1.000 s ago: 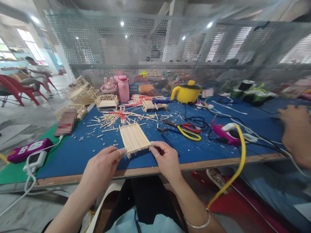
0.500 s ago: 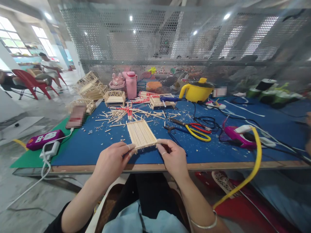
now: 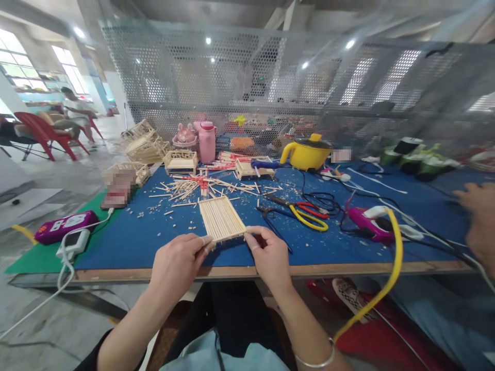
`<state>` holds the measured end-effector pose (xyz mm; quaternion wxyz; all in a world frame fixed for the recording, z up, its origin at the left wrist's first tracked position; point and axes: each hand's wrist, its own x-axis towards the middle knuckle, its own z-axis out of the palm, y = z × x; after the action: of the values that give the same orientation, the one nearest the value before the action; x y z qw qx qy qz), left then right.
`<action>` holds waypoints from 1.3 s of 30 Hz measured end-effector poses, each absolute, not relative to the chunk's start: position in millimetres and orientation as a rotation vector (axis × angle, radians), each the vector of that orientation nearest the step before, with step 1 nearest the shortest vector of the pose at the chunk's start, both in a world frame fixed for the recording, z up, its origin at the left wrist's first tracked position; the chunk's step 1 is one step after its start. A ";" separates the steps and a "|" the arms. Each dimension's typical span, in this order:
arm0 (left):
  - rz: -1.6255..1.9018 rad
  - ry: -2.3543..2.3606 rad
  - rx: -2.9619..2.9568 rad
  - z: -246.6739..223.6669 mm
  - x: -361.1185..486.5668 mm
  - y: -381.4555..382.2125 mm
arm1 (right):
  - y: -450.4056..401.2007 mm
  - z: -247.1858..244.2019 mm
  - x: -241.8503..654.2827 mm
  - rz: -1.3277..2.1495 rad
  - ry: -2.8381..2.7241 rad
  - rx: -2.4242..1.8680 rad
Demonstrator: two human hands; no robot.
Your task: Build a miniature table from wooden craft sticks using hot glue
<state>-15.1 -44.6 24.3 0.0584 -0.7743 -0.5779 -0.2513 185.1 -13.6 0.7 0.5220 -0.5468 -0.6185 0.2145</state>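
Your left hand [image 3: 180,257] and right hand [image 3: 273,255] are each closed in a thumb-and-finger pinch, one on each near corner of the slatted panel [image 3: 222,219]. So the panel's right in front of you at the near side of the blue counter [image 3: 127,245]; can't tell if its far end touches down. Its slats run near to far, the far end angled a bit left: thin, round, pale woody sticks set side by side, a crosspiece at each end. Off left there's a glossy purple box [image 3: 64,226], its white markings too blurry to read. Farther out: yellow-and-red-handled pliers [image 3: 309,219], scattered loose sticks [image 3: 185,186], a shiny yellow pot [image 3: 307,154], then the perforated screen [image 3: 232,67].
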 end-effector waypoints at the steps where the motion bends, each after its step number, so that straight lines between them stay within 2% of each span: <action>1: -0.761 -1.752 -2.351 24.1 -15.5 -44.2 | -13.5 0.2 184.3 0.495 -1.487 -1.309; 15: -0.665 -1.774 -2.415 29.6 -17.9 -43.4 | -14.9 2.4 181.9 0.403 -1.564 -1.268; 24: -0.652 -1.809 -2.449 30.8 -18.7 -42.5 | -13.9 -1.9 182.7 0.686 -1.306 -1.208; 30: -0.645 -1.823 -2.461 30.9 -18.9 -42.4 | -19.3 6.8 186.1 0.742 -1.090 -1.216; 39: -0.661 -1.804 -2.456 29.5 -19.9 -41.4 | -26.2 7.5 188.1 0.693 -1.166 -1.243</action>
<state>-19.9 -41.4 29.5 0.0115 -0.7876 -0.5785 -0.2119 188.1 -26.2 7.5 0.6058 -0.5375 -0.5042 0.2998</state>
